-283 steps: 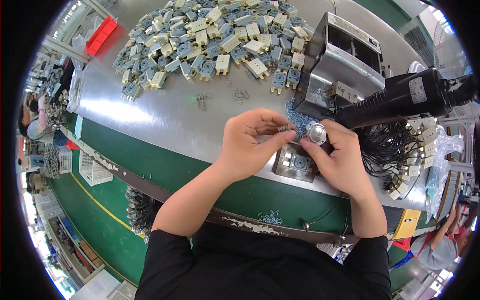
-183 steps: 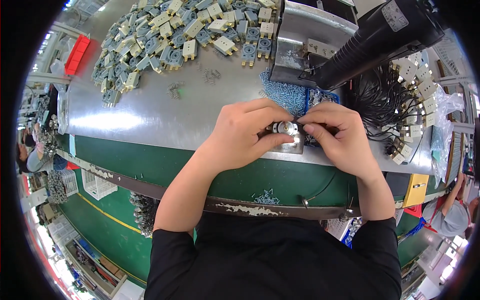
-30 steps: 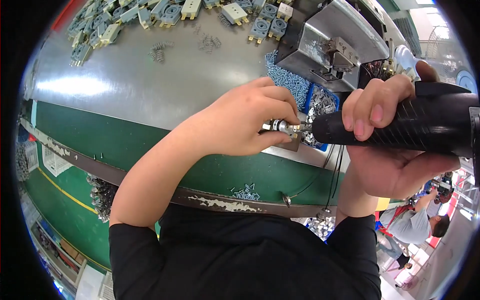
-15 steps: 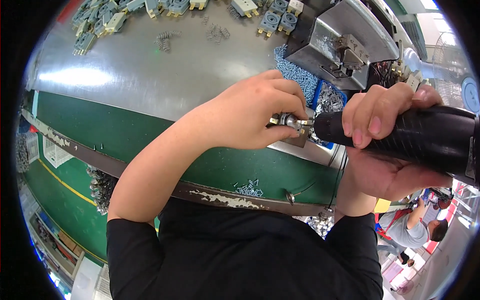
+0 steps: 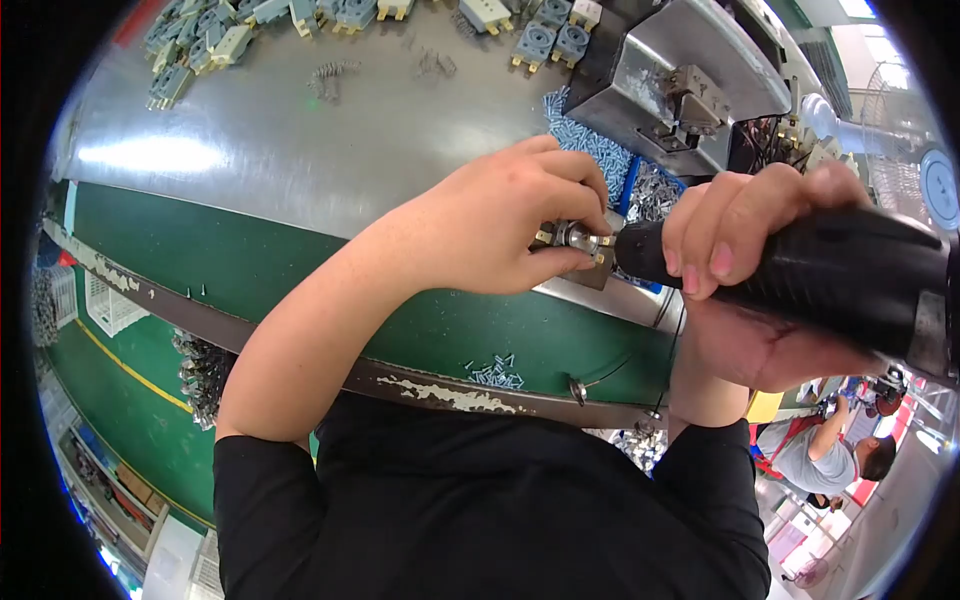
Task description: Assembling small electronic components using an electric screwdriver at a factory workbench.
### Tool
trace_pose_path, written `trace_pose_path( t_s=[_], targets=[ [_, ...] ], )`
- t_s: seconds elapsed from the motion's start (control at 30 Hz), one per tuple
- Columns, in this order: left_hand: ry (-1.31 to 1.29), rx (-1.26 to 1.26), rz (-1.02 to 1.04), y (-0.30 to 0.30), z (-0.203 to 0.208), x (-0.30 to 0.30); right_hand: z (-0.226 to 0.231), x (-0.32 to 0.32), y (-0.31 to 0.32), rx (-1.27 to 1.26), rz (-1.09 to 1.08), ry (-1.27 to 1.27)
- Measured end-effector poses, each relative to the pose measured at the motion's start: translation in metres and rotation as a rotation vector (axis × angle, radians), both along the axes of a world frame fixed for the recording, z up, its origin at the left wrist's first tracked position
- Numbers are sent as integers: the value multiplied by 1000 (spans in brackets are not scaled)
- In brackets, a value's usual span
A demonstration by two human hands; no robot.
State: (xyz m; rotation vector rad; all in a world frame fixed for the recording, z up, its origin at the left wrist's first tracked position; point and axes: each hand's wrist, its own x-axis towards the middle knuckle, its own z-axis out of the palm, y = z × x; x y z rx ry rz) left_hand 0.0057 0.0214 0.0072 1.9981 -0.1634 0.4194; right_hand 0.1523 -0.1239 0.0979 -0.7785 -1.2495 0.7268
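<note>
My left hand (image 5: 540, 215) pinches a small metal part with brass-coloured tabs (image 5: 578, 238) between thumb and fingers. A metal plate (image 5: 598, 274) shows just under it. My right hand (image 5: 750, 270) is wrapped round a black electric screwdriver (image 5: 845, 280), held nearly level with its tip end toward the pinched part. The nose of the screwdriver sits close beside the part; whether the bit touches it I cannot tell. Behind my left fingers lies a heap of bluish screws (image 5: 592, 140). A blue tray (image 5: 655, 195) of small metal pieces stands partly hidden behind the screwdriver.
Several grey and cream switch-like housings (image 5: 205, 45) and loose springs (image 5: 330, 78) lie on the far part of the metal table (image 5: 290, 150). A bent steel housing (image 5: 690, 90) stands at back right. Spilled screws (image 5: 495, 372) lie near the front edge. Another person (image 5: 815, 455) is at far right.
The screwdriver and my right hand have moved slightly left, so its nose is closer to the part. My left hand has barely moved and keeps its pinch.
</note>
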Motion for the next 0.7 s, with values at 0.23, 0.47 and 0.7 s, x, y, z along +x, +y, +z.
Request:
trace_pose_path(
  t_s=[0.23, 0.47, 0.7],
  targets=[
    [-51, 12, -26, 1, 5, 6, 43, 54, -2, 104, -154, 20],
    [13, 14, -17, 0, 8, 4, 25, 93, 21, 237, -306, 28],
    [44, 9, -8, 1, 10, 4, 26, 82, 32, 86, -491, 44]
  ],
)
